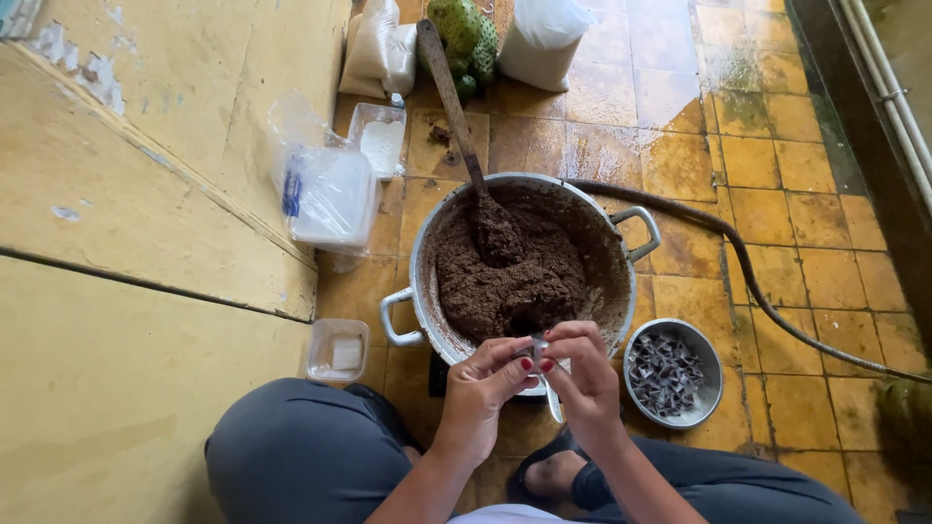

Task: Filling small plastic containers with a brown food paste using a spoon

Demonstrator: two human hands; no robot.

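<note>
While both hands [534, 374] pinch a small wrapper [540, 351], spoon handle [551, 400] pointing down

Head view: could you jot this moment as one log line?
left hand: pinching small piece | right hand: pinching it too, spoon below | pot: brown paste, wooden paddle | bowl: dark pieces

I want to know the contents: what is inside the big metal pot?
The pot holds a brown, coarse paste with a wooden paddle stuck in it. Its bottom is covered.
</note>
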